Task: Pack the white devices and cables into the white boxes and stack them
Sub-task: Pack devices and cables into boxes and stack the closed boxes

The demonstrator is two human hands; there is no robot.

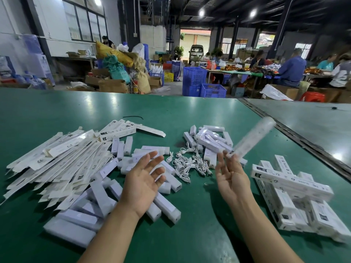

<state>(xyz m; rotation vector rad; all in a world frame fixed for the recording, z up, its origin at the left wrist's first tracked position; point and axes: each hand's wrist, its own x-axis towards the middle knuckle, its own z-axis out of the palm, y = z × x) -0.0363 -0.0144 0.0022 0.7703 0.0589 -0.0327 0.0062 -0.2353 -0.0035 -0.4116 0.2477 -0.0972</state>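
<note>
My left hand [144,179] hovers palm up with relaxed fingers over a heap of white devices [91,202] and holds nothing. My right hand [231,179], also palm up, pinches the lower end of a motion-blurred white device [254,135] at its fingertips, and the device tilts up to the right. A tangle of white cables [188,164] lies between the hands. More white devices [210,141] are piled behind the cables. Flat unfolded white boxes [62,160] fan out at the left. Packed white boxes [290,188] are stacked crosswise at the right.
The green table [199,215] has a metal seam [303,141] running diagonally at the right. A black tie [133,117] lies beyond the boxes. Blue crates [193,80], cartons and seated people fill the workshop beyond the table's far edge.
</note>
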